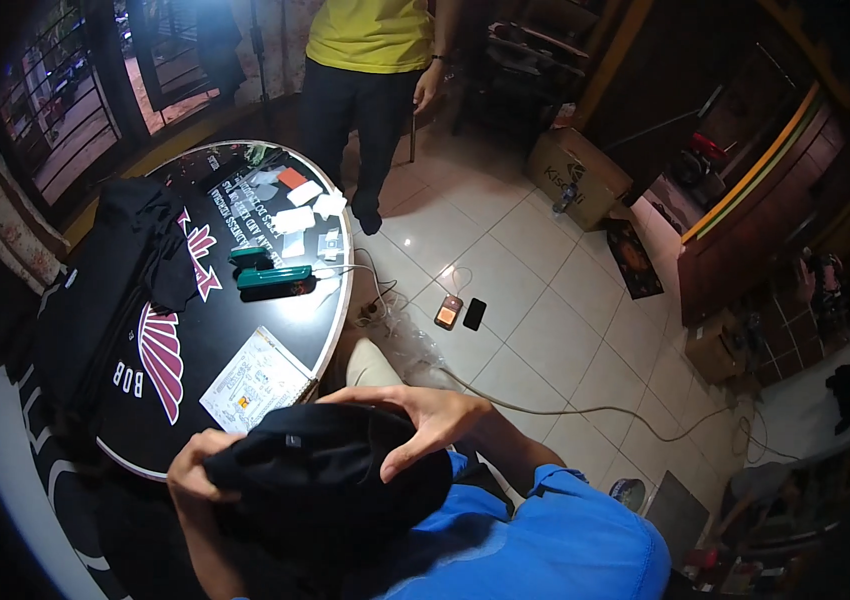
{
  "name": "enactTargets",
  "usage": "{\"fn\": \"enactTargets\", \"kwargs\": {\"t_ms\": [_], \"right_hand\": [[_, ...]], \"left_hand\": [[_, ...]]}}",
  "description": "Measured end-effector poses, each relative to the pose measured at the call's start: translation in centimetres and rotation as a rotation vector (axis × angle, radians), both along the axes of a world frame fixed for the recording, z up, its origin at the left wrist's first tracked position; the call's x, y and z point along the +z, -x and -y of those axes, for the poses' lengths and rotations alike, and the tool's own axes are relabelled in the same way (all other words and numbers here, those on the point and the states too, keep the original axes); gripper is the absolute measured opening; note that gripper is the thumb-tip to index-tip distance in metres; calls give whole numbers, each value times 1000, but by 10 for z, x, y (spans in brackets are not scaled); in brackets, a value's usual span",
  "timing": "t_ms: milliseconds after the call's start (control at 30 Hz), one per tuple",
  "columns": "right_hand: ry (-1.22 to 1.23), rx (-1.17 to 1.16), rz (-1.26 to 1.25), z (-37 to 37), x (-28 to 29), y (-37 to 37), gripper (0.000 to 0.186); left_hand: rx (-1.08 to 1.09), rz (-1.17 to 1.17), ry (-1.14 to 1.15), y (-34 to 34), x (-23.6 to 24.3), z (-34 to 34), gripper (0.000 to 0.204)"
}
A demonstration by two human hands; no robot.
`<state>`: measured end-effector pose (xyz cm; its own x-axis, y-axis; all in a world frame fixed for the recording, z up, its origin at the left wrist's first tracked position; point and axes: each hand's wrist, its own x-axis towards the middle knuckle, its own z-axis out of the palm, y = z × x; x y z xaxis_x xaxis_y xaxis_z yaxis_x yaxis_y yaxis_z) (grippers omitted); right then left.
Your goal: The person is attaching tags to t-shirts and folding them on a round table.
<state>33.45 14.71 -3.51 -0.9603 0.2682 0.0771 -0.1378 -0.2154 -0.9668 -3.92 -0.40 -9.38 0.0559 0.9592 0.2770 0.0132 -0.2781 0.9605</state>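
Close in front of me, a black cap-shaped cloth piece (pixel 320 455) is held between both hands; its exact kind is hard to make out in the dark. My left hand (pixel 203 468) grips its left edge with the fingers curled. On the upper right side, my right hand (pixel 430 415) spans the cloth, its thumb pressed on the near face and the fingers behind it. A small light tag shows on the fabric. Just beyond it, a spiral-bound notebook (pixel 257 380) with a drawn-on cover lies at the table's near edge.
The round black table (pixel 210 340) carries dark folded clothes (pixel 110 290), green devices (pixel 275 278) with a white cable and several small cards (pixel 295 220). A person (pixel 370 100) stands beyond. On the tiled floor lie a phone (pixel 476 314), an orange-lit device (pixel 448 312), a cable and a cardboard box (pixel 575 175).
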Motion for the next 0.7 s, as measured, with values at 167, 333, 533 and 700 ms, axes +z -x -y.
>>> {"fn": "enactTargets", "kwargs": {"t_ms": [167, 333, 533, 700], "right_hand": [[-430, 211, 445, -17, -28, 20, 48], [-392, -391, 348, -9, -99, 19, 23], [-360, -750, 220, -16, -49, 50, 18], [123, -583, -32, -34, -7, 44, 21]], "left_hand": [[-326, -77, 125, 29, 48, -4, 56], [163, -161, 141, 47, 58, 12, 53], [454, -312, -40, 30, 81, 11, 41], [561, -1019, 125, 33, 103, 21, 24]]}}
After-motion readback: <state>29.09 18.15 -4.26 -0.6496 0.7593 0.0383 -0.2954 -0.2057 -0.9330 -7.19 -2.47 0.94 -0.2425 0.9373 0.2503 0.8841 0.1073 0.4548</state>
